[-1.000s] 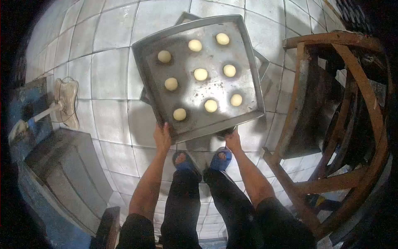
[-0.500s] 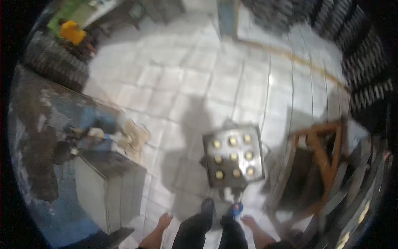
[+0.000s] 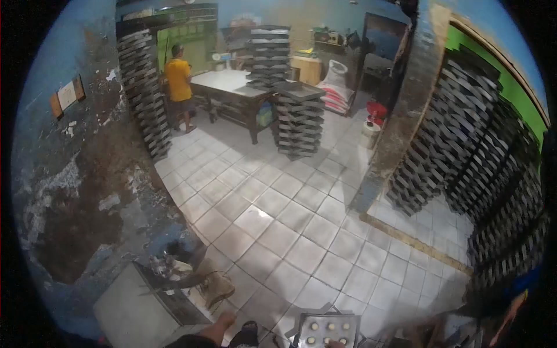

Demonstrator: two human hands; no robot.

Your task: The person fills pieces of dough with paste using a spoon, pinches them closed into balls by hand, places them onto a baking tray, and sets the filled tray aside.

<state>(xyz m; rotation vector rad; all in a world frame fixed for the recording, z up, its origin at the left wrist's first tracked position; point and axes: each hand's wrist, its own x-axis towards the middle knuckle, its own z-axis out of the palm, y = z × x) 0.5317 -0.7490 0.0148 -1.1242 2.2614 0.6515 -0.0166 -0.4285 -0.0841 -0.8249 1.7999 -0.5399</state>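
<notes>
My left hand hangs over the floor at the bottom, left of my foot. Its fingers look curled in, and nothing shows in them. At the lower edge, part of my right hand appears over the near side of a dark metal tray. The frame cuts this hand off, so its grip is hidden. Several small, pale round pieces, perhaps dough, sit in rows on the tray. More tray corners stick out beneath it.
A grey box-like cabinet and a crumpled brown cloth are at lower left. Tall tray stacks stand ahead and to the right. A person in yellow stands by a table. Another person's arm enters at right.
The view has tilted up, bringing the far room into sight. The tray now lies at the bottom edge, partly cut off. My right hand has come from beside my leg to the tray.
</notes>
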